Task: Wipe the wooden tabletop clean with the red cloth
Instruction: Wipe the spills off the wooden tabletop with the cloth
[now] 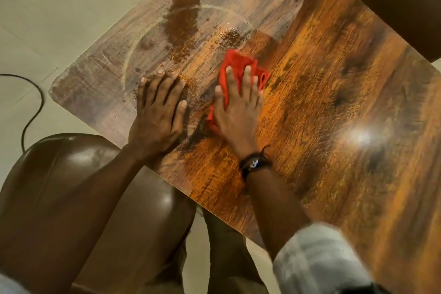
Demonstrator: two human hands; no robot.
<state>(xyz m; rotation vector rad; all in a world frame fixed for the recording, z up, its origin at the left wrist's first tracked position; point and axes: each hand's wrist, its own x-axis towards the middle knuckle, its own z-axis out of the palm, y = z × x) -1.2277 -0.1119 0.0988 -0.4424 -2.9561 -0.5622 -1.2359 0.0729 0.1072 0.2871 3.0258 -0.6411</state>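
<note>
R hand (238,107) lies flat, fingers spread, pressing the cloth (235,64) onto the table (334,83) near its middle, probably so the whole palm drives the wipe. L hand (157,112) is also flat w/ fingers together, bare on the wood just left of it, likely as a brace. Far-left part looks dusty w/ wet blotches, so not done yet.

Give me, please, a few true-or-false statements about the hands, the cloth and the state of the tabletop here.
1. The right hand presses flat on the red cloth. True.
2. The left hand holds a second cloth. False: it rests bare on the wooden tabletop.
3. The dusty film covers the tabletop's left part. True.
4. The bracelet is on the left wrist. False: the right wrist.
</note>
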